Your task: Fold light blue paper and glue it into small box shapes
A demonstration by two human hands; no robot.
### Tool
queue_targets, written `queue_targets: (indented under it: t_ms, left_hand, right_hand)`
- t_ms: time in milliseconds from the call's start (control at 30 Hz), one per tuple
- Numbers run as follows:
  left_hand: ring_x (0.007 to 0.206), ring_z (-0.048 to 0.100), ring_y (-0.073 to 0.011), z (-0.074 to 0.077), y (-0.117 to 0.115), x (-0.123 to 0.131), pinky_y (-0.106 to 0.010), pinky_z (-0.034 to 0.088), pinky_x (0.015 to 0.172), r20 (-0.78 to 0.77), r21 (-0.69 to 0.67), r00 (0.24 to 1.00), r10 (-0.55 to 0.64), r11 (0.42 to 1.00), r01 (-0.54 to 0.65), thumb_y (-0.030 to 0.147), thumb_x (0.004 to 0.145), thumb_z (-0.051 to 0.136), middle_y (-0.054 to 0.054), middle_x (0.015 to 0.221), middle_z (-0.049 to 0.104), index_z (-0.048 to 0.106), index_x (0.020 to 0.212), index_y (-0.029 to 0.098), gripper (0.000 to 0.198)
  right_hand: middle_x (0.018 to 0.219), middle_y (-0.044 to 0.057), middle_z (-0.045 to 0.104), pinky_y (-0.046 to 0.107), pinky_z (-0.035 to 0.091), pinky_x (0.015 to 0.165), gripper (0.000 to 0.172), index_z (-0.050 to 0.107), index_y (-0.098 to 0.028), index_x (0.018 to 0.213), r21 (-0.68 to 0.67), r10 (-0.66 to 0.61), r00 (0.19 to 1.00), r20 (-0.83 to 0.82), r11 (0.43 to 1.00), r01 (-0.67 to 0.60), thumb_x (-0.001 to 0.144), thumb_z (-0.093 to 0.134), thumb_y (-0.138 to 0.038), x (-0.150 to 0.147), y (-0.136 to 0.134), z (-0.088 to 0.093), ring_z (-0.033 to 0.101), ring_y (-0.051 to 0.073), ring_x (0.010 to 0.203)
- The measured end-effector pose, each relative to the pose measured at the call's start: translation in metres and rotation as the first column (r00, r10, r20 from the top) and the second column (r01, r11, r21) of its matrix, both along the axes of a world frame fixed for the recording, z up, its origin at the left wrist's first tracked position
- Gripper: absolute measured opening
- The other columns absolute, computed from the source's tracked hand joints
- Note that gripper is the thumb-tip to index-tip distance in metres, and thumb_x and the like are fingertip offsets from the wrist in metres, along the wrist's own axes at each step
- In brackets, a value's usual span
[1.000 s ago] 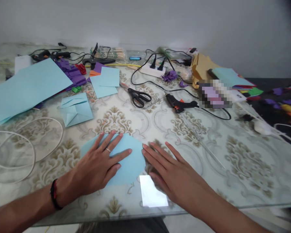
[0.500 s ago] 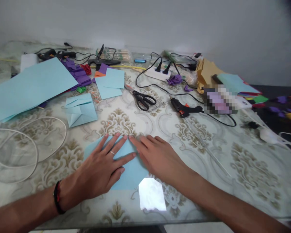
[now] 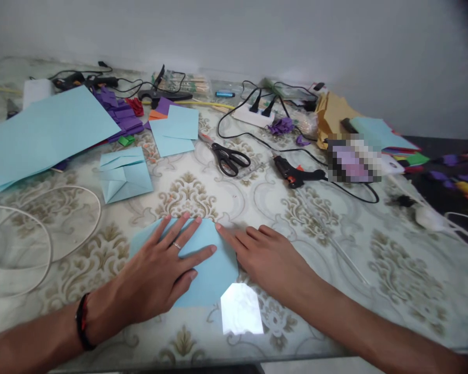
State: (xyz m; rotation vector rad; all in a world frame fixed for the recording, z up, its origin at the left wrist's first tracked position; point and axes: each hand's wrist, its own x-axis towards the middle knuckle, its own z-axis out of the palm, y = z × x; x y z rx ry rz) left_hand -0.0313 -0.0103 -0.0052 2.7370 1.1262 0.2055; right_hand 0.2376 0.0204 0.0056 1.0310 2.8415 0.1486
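A light blue sheet of paper (image 3: pixel 212 278) lies flat on the table in front of me, with cut-off corners at its upper right and upper left. My left hand (image 3: pixel 167 265) rests on it, fingers spread, covering much of its middle and left side. At the upper right edge my right hand (image 3: pixel 263 252) touches the sheet with its outstretched index fingertip, while the other fingers are bent. Neither hand grasps anything. Farther back at the left stands a folded light blue paper piece (image 3: pixel 127 179). Beyond the hands lie black-handled scissors (image 3: pixel 230 158).
Large light blue sheets (image 3: pixel 50 132) and purple paper pieces (image 3: pixel 119 117) lie at the left, near a looped white cable (image 3: pixel 97 213). Smaller blue squares (image 3: pixel 175 135) lie behind. A black glue gun (image 3: pixel 296 174), its glue stick, and a white power strip (image 3: pixel 253 115) occupy the right and back.
My right index finger has slid slightly right along the sheet's top edge, uncovering more of its upper right part. My left hand stays on the sheet. The view has shifted slightly.
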Motion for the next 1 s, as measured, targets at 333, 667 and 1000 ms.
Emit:
queue_targets:
  t_ms: [333, 667, 1000]
  left_hand:
    - [0.161, 0.018, -0.0409, 0.001, 0.001, -0.002, -0.066, 0.022, 0.127, 0.013, -0.05, 1.0, -0.012, 0.999, 0.013, 0.029, 0.105, 0.053, -0.013, 0.175, 0.021, 0.042, 0.16, 0.038, 0.056]
    - [0.16, 0.029, -0.0247, 0.01, -0.003, -0.013, -0.056, -0.002, 0.134, 0.197, -0.267, 0.887, -0.418, 0.848, 0.458, 0.015, 0.087, 0.056, 0.001, 0.165, 0.046, 0.051, 0.152, 0.024, 0.066]
    - [0.157, 0.031, -0.0401, -0.003, -0.006, -0.004, -0.064, 0.025, 0.127, 0.075, -0.047, 0.988, -0.135, 0.989, 0.139, 0.032, 0.103, 0.055, -0.019, 0.163, 0.044, 0.051, 0.153, 0.023, 0.051]
  right_hand:
    - [0.085, 0.006, 0.075, 0.039, 0.049, 0.068, 0.05, 0.06, -0.005, 0.137, -0.029, -0.025, 0.986, -0.164, 0.999, 0.02, 0.088, 0.055, -0.005, 0.023, -0.017, 0.009, 0.068, 0.023, 0.072]
    - [0.115, 0.013, 0.072, 0.043, 0.061, 0.084, 0.042, 0.063, -0.012, 0.135, -0.215, 0.019, 0.904, -0.428, 0.969, -0.122, 0.097, 0.045, -0.005, -0.003, -0.007, 0.019, 0.068, 0.026, 0.099]
    - [0.096, 0.008, 0.066, 0.041, 0.061, 0.074, 0.047, 0.06, -0.014, 0.143, -0.208, 0.02, 0.967, -0.254, 0.975, -0.075, 0.097, 0.053, -0.007, -0.009, 0.012, 0.006, 0.065, 0.025, 0.083]
